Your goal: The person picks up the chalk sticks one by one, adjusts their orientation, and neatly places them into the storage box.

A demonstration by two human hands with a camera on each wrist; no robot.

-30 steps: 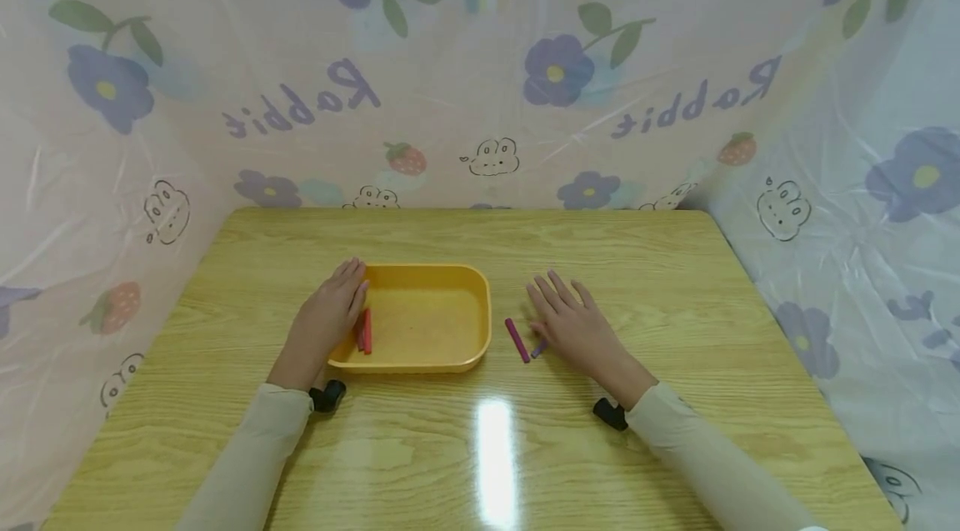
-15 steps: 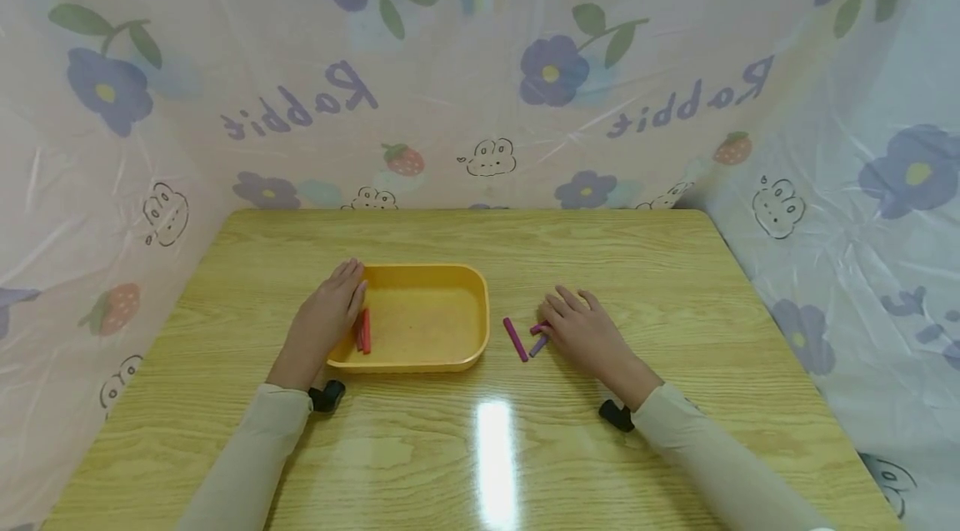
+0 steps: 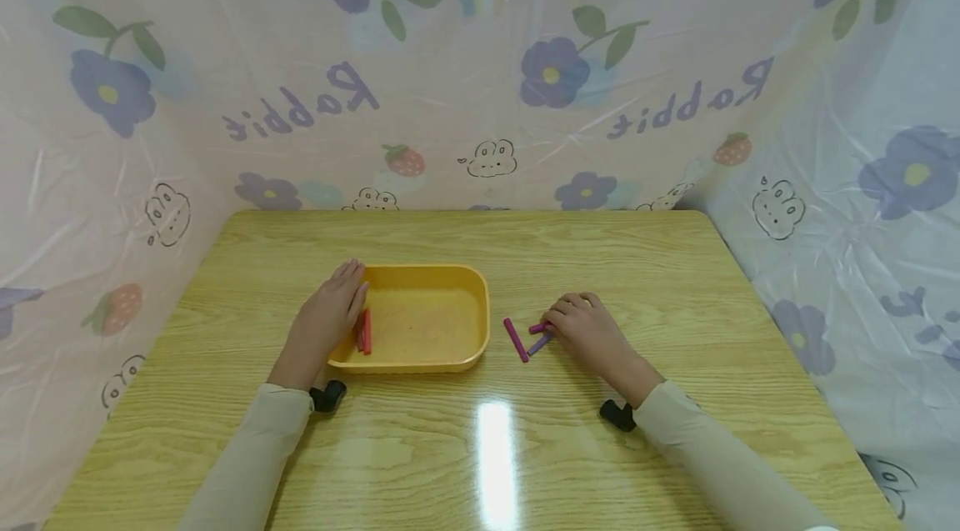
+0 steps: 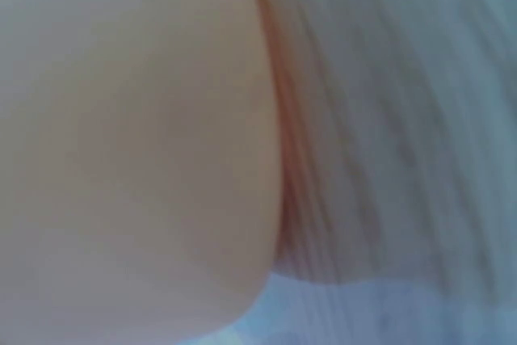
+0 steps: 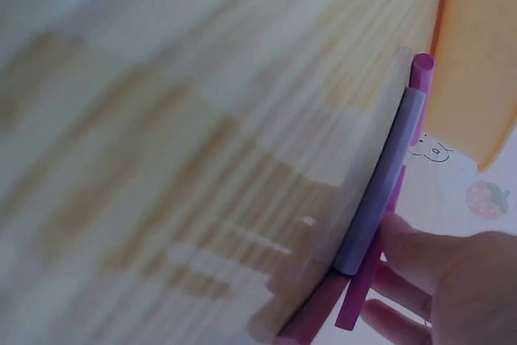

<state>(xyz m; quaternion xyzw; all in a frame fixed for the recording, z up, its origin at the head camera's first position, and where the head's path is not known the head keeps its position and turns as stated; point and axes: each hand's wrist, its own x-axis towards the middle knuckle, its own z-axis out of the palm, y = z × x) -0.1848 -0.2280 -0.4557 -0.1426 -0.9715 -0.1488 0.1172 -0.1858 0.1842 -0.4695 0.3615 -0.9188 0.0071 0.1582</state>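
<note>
A yellow tray (image 3: 427, 363) stands left of the middle of the table. My left hand (image 3: 322, 323) rests along its left rim with fingers straight, covering that end; several red crayons (image 3: 367, 333) lie partly hidden beside it inside the tray. To the tray's right, the fingers of my right hand (image 3: 592, 335) are curled, and in the right wrist view the thumb and fingers pinch a magenta crayon (image 5: 355, 296). A purple crayon (image 5: 380, 183) and a dark red crayon (image 5: 317, 311) lie close to it. Another magenta crayon (image 3: 516, 339) lies nearer the tray.
The wooden table (image 3: 420, 464) has a bright reflection near the front. A patterned curtain (image 3: 450, 97) encloses the back and sides. Black wrist cameras (image 3: 617, 414) sit at both wrists. The left wrist view is blurred, mostly filled by skin and table.
My right hand has drawn back slightly, away from the tray, and its spread fingers have curled in on a magenta crayon. The left hand and the tray have stayed in place.
</note>
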